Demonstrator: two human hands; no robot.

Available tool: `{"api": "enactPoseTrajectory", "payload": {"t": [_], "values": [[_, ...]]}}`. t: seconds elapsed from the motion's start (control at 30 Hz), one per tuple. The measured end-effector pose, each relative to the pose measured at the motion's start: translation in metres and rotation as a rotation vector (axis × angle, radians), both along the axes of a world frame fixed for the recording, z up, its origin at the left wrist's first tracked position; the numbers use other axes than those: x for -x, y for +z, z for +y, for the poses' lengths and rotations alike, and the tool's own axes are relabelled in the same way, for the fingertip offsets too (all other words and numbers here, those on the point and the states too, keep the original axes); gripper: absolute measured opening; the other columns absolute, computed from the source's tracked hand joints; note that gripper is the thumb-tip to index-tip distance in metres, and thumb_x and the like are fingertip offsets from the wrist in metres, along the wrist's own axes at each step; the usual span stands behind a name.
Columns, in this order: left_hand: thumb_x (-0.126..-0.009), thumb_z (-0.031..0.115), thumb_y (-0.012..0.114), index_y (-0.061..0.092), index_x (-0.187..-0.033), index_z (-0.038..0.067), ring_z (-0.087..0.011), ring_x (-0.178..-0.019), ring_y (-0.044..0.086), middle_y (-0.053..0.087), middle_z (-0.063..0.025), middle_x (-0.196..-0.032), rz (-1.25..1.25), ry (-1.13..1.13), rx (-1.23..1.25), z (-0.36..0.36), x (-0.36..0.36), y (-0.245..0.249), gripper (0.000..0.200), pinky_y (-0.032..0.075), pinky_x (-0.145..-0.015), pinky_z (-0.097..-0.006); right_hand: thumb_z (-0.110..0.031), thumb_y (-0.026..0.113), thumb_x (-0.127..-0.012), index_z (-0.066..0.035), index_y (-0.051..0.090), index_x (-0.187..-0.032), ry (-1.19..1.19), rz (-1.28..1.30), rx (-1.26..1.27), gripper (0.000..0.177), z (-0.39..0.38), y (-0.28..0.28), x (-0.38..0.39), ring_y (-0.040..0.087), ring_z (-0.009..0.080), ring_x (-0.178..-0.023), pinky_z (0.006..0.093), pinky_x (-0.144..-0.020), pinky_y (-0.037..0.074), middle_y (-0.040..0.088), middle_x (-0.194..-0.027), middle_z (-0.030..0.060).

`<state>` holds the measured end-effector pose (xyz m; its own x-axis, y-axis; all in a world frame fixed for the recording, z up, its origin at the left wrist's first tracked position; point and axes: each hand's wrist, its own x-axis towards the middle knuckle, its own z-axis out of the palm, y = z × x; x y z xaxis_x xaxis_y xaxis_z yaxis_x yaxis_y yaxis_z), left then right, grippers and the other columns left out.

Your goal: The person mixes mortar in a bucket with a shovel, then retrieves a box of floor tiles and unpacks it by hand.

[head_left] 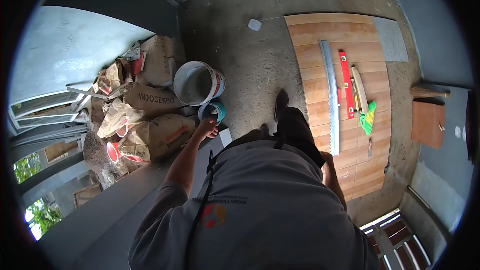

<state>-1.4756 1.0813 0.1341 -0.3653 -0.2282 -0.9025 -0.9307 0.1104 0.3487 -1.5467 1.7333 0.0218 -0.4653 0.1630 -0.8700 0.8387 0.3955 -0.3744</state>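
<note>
My left hand (208,129) hangs in front of a small teal bucket (221,113), its fingers loosely bent and apart. I see nothing held in it. A pale object (215,112) shows inside the teal bucket. Beside that stands a large white bucket (219,84) with a greyish inside. My right hand (326,159) is at my side, mostly hidden behind my shirt and trousers, so its fingers do not show. Nearest to it, on the floor, is wood-look tiling (352,150).
Cement bags (155,99) are piled on the left near a window frame. A long metal straightedge (330,95), a red spirit level (346,85), a green-and-yellow packet (368,119) and a small trowel (370,148) lie on the tiles. A broom (430,93) is at the right wall.
</note>
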Motion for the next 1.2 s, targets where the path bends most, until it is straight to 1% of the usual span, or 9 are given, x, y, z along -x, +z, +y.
{"api": "enactPoseTrajectory", "payload": {"t": [0.27,0.5,0.6,0.63,0.73,0.8,1.03,1.17,1.2], "values": [[-0.100,0.032,0.059,0.065,-0.112,0.001,-0.0243,-0.080,0.072,0.071,-0.0142,-0.095,0.104,0.408,0.040,-0.012,0.033,0.055,0.035,0.063,-0.067,-0.0402,-0.026,0.069,-0.090,-0.009,0.061,-0.092,0.040,-0.076,0.202,0.019,-0.086,0.034,0.333,0.060,0.0219,-0.055,0.0466,-0.060,0.060,0.064,-0.074,0.0122],[-0.096,0.034,0.061,0.070,-0.100,0.005,-0.0223,-0.073,0.070,0.071,-0.0118,-0.088,-0.018,0.578,0.010,-0.004,-0.006,-0.001,0.031,0.058,-0.061,-0.0378,-0.027,0.067,-0.091,-0.006,0.058,-0.090,0.243,0.138,0.106,0.023,-0.239,0.094,0.520,0.060,0.0213,-0.054,0.0407,-0.051,0.056,0.065,-0.073,0.0129],[-0.093,0.027,0.063,0.072,-0.095,0.004,-0.0216,-0.074,0.070,0.071,-0.0118,-0.086,0.019,0.444,0.053,-0.018,-0.033,-0.045,0.025,0.056,-0.061,-0.0364,-0.025,0.067,-0.093,-0.010,0.049,-0.084,0.069,-0.012,0.129,0.025,-0.297,0.060,0.552,0.039,0.0187,-0.044,0.0346,-0.041,0.038,0.048,-0.062,0.0084],[-0.092,0.025,0.064,0.073,-0.094,0.004,-0.0216,-0.074,0.070,0.071,-0.0122,-0.086,0.085,0.493,0.032,-0.026,-0.043,-0.056,0.023,0.056,-0.061,-0.0362,-0.036,0.067,-0.093,-0.004,0.061,-0.098,0.112,-0.044,0.177,0.033,-0.285,0.005,0.566,0.058,0.0251,-0.054,0.0504,-0.057,0.058,0.065,-0.078,0.0164],[-0.088,0.018,0.065,0.074,-0.093,0.003,-0.0215,-0.074,0.071,0.071,-0.0132,-0.084,0.350,0.718,-0.066,-0.068,-0.048,-0.088,0.018,0.055,-0.062,-0.0356,-0.039,0.065,-0.097,0.006,0.061,-0.090,0.229,-0.043,0.166,0.046,-0.337,0.006,0.536,0.061,0.0284,-0.053,0.0502,-0.057,0.058,0.065,-0.072,0.0191],[-0.090,0.019,0.064,0.071,-0.097,0.002,-0.0227,-0.075,0.071,0.072,-0.0140,-0.085,0.092,0.690,-0.077,-0.124,0.008,-0.058,0.020,0.058,-0.062,-0.0376,-0.027,0.062,-0.103,-0.011,0.058,-0.123,0.179,-0.199,0.164,0.026,-0.370,0.017,0.519,0.059,0.0316,-0.054,0.0500,-0.054,0.055,0.064,-0.080,0.0194],[-0.097,0.026,0.058,0.066,-0.108,0.001,-0.0244,-0.069,0.070,0.071,-0.0144,-0.086,0.117,0.683,0.033,-0.326,0.173,0.021,0.028,0.063,-0.060,-0.0411,-0.026,0.066,-0.100,0.000,0.066,-0.097,0.529,-0.086,0.079,0.026,-0.467,0.066,0.487,0.066,0.0309,-0.053,0.0498,-0.046,0.057,0.071,-0.078,0.0218],[-0.098,0.029,0.058,0.065,-0.109,0.002,-0.0249,-0.071,0.071,0.070,-0.0141,-0.089,0.235,0.670,0.104,-0.406,0.244,0.025,0.029,0.062,-0.060,-0.0408,-0.023,0.063,-0.101,-0.005,0.069,-0.106,0.371,-0.144,0.061,0.019,-0.508,0.075,0.528,0.063,0.0274,-0.051,0.0432,-0.045,0.054,0.069,-0.075,0.0184],[-0.099,0.028,0.058,0.065,-0.109,0.002,-0.0248,-0.072,0.071,0.070,-0.0141,-0.089,0.246,0.678,0.101,-0.415,0.260,0.029,0.029,0.062,-0.060,-0.0407,-0.018,0.065,-0.099,-0.008,0.070,-0.111,0.605,0.025,0.201,0.016,-0.480,-0.007,0.547,0.063,0.0269,-0.051,0.0397,-0.047,0.055,0.066,-0.070,0.0156]]}}
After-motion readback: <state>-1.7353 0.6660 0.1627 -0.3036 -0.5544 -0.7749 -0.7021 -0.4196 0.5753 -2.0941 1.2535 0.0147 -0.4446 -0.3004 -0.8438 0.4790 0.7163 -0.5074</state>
